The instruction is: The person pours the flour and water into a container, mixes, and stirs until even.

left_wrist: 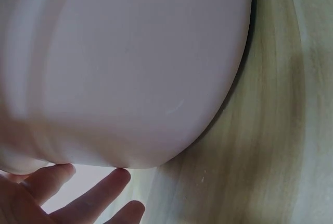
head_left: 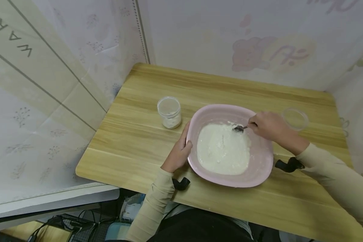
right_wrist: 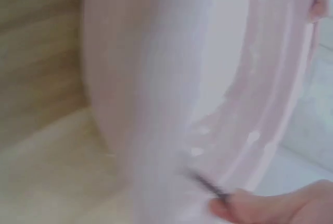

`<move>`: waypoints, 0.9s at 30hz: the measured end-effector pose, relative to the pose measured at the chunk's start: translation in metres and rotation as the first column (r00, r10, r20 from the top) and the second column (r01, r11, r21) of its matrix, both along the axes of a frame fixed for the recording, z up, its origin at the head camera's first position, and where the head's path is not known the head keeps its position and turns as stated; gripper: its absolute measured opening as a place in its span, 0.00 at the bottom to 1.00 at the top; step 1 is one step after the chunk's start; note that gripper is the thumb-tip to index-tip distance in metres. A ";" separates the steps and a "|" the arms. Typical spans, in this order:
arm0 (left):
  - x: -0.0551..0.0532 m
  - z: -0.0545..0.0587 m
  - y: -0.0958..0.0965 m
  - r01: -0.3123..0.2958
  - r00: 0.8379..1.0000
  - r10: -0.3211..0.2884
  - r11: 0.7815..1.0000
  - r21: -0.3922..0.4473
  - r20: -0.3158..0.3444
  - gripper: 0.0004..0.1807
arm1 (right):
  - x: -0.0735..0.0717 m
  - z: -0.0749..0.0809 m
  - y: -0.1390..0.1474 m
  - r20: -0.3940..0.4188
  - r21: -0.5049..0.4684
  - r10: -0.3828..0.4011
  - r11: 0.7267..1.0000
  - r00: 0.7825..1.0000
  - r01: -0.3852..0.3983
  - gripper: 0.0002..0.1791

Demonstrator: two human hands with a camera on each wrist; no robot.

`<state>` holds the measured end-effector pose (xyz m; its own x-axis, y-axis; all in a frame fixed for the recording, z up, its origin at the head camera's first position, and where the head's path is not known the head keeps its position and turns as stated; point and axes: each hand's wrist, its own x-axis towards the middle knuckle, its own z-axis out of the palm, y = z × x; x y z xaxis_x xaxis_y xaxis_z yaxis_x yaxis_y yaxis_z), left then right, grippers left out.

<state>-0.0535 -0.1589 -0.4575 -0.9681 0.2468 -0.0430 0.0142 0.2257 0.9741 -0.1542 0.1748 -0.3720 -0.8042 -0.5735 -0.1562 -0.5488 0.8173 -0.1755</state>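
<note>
A pink plastic basin stands on the wooden table with a white, wet batter-like mixture spread over its bottom. At its left rim my left hand holds on, thumb at the rim and fingers against the outer wall; its fingertips touch the basin wall in the left wrist view. My right hand grips the handle of a metal spoon over the basin's far right part. The spoon's bowl is at the mixture's upper edge. In the right wrist view the spoon handle is blurred.
A clear jar partly filled with white powder stands left of the basin. A clear round lid lies behind my right wrist. Patterned wall coverings border the table's back and sides. Cables lie below at the left.
</note>
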 end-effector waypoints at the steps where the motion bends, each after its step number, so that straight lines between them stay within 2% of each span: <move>1: 0.000 0.000 0.000 -0.002 1.000 0.002 1.000 -0.002 0.003 0.40 | 0.003 0.004 0.000 -0.003 0.035 0.026 0.999 1.000 -0.026 0.10; 4: 0.001 0.000 -0.001 -0.020 1.000 0.021 1.000 -0.008 0.019 0.41 | 0.012 0.016 -0.005 0.035 0.099 0.086 0.991 0.996 -0.089 0.14; 7: 0.003 -0.001 -0.001 -0.039 0.999 0.039 0.999 -0.017 0.022 0.41 | 0.019 0.024 -0.011 0.176 0.116 0.109 0.985 0.978 -0.130 0.18; 9: 0.004 -0.002 -0.001 -0.043 0.999 0.044 0.999 -0.021 0.021 0.41 | 0.024 0.024 -0.014 0.288 0.086 0.108 0.987 0.952 -0.138 0.18; 12: 0.005 -0.002 -0.002 -0.037 0.999 0.038 0.999 -0.027 0.019 0.41 | 0.029 0.015 -0.017 0.437 -0.011 0.124 0.991 0.891 -0.132 0.15; 15: 0.005 -0.001 -0.002 -0.037 0.999 0.038 0.999 -0.038 0.022 0.41 | 0.037 0.001 -0.026 0.513 -0.161 0.176 0.981 0.840 -0.108 0.14; 16: 0.004 0.000 -0.003 -0.041 0.999 0.042 0.998 -0.042 0.020 0.41 | 0.039 -0.003 -0.030 0.523 -0.191 0.182 0.977 0.833 -0.093 0.14; 18: 0.004 0.001 -0.003 -0.046 0.999 0.047 0.998 -0.042 0.013 0.40 | 0.043 -0.009 -0.040 0.526 -0.233 0.180 0.971 0.831 -0.063 0.13; 20: 0.002 0.002 -0.002 -0.044 0.999 0.045 0.998 -0.045 0.008 0.40 | 0.044 -0.014 -0.049 0.512 -0.257 0.159 0.966 0.844 -0.026 0.13; 25: 0.000 0.002 0.002 -0.018 1.000 0.018 0.999 -0.048 -0.004 0.41 | 0.037 -0.020 -0.064 0.418 -0.252 0.071 0.967 0.906 0.041 0.12; 27: 0.000 0.002 0.003 -0.015 1.000 0.014 0.999 -0.050 -0.010 0.41 | 0.031 -0.022 -0.066 0.355 -0.246 0.045 0.968 0.934 0.047 0.13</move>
<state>-0.0532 -0.1563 -0.4554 -0.9720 0.2306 -0.0454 0.0201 0.2741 0.9615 -0.1232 0.1092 -0.3935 -0.7227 -0.6297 -0.2850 -0.4120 0.7236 -0.5538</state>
